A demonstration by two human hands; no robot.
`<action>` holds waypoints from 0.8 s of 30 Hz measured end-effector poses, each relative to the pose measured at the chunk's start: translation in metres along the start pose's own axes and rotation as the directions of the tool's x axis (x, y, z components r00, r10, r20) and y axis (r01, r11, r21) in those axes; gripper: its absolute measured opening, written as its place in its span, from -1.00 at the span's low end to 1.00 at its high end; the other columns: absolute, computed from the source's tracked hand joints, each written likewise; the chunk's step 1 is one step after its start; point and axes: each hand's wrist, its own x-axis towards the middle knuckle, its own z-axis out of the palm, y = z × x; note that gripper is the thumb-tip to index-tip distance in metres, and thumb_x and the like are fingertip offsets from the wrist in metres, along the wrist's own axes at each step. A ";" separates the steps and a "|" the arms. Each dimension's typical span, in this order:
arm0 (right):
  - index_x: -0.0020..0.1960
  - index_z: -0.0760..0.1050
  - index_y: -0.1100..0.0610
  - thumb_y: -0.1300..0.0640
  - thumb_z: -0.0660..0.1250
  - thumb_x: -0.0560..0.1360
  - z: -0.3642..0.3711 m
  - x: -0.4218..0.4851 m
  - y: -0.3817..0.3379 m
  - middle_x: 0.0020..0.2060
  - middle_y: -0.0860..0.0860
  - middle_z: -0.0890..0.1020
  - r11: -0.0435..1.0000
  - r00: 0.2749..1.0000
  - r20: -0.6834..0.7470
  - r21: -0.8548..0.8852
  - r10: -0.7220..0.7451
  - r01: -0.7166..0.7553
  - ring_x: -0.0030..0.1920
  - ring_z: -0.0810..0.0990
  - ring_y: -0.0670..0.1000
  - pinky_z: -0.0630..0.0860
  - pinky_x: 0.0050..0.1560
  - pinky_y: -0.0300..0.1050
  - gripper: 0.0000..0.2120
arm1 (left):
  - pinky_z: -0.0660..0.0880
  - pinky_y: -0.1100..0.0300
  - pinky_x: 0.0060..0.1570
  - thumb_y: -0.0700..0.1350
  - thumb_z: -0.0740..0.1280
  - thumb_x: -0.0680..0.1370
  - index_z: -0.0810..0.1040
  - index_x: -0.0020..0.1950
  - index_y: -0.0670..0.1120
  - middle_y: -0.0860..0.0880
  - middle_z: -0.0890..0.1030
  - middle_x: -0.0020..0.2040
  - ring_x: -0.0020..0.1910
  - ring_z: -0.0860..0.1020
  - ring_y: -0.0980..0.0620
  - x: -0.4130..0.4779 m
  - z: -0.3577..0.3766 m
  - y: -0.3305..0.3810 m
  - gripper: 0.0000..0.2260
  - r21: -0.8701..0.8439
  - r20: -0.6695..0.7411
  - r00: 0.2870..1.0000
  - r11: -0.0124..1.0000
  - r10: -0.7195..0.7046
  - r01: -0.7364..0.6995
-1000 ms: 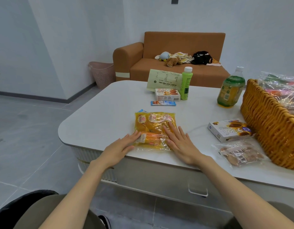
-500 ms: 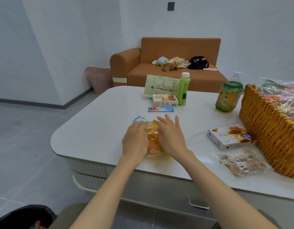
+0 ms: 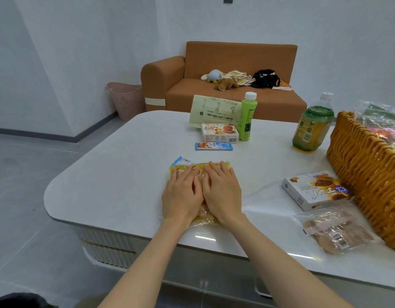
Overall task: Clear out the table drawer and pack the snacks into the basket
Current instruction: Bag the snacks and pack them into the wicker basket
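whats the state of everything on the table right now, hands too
left hand, flat, pressing on the yellow snack bag
right hand, flat, pressing on the same bag
yellow snack bag, lying flat under both hands
slim green bottle, upright, capped
large tea bottle, upright, capped
wicker basket, holding wrapped packets
white box, closed, flat beside the basket
clear cookie bag, lying flat

1 second ago the left hand (image 3: 182, 194) and right hand (image 3: 222, 192) lay apart, 1 at each side of the bag (image 3: 197, 166). They have since closed in over it. 0.5 seconds ago the left looked curled. Now both lie flat, side by side, covering most of it.
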 end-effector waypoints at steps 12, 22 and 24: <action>0.53 0.14 -0.12 -0.13 -0.24 0.56 -0.011 -0.011 0.037 0.53 -0.14 0.15 0.973 0.968 0.108 -0.027 -0.226 0.230 0.55 -0.07 -0.11 -0.18 0.52 -0.19 -0.43 | 0.04 0.07 0.51 0.06 -0.06 0.67 0.06 0.55 0.19 0.20 0.02 0.56 0.55 -0.16 0.05 -0.003 -0.007 -0.027 -0.58 -0.013 0.182 0.947 0.964 0.264 -0.266; 0.47 0.23 -0.20 -0.05 -0.02 0.66 -0.034 -0.011 0.039 0.51 -0.13 0.20 0.992 0.967 0.230 -0.023 -0.112 0.121 0.54 0.03 -0.03 0.07 0.49 -0.03 -0.62 | 0.11 0.05 0.46 0.15 -0.05 0.65 0.16 0.51 0.26 0.18 0.22 0.51 0.46 0.12 -0.02 -0.004 -0.031 -0.025 -0.60 0.076 0.301 0.940 0.978 0.162 -0.193; 0.44 0.31 -0.16 -0.08 0.03 0.65 -0.045 -0.011 0.036 0.51 -0.06 0.22 0.981 0.977 0.191 -0.153 -0.091 0.121 0.54 0.02 0.06 -0.02 0.51 0.06 -0.63 | 0.26 0.06 0.25 0.16 -0.06 0.65 0.35 0.42 0.26 0.19 0.46 0.32 0.22 0.30 0.01 -0.009 -0.046 -0.021 -0.61 0.140 0.266 0.954 0.974 0.135 -0.177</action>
